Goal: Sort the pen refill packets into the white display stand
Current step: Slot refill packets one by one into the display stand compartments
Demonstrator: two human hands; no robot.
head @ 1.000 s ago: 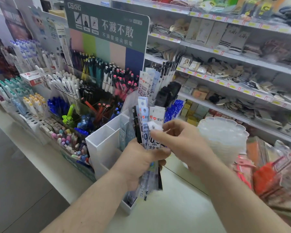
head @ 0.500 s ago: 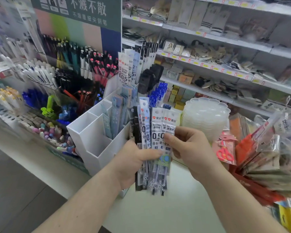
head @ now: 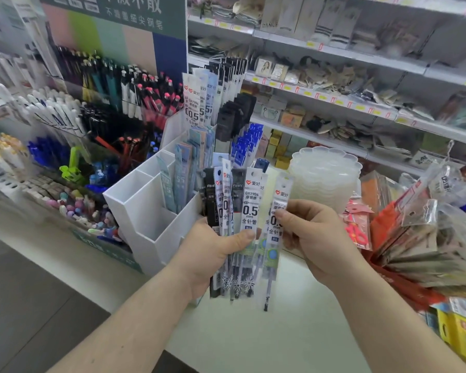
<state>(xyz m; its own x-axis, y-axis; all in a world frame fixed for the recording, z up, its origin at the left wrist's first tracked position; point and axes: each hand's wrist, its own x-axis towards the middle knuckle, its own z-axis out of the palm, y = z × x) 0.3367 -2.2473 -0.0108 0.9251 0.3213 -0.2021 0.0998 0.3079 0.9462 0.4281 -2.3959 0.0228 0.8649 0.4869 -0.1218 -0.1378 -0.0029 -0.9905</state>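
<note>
Head view: left hand (head: 207,251) grips a fanned bundle of refill packets (head: 233,211); right hand (head: 311,238) pinches one packet (head: 276,227) mid-length. Light, slick and floppy, it likely handles best pinched near its stiff printed header.

Glossy plastic packets, matt white plastic stand

The pen refill packets (head: 249,211) have clear, shiny film sleeves; the white display stand (head: 145,211) looks smooth and matt; the surface (head: 240,332) at 6 o'clock is smooth and pale.

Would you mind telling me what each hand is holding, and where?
The left hand grips a bunch of refill packets around their middle; the right hand pinches a single packet near its upper half.
</note>
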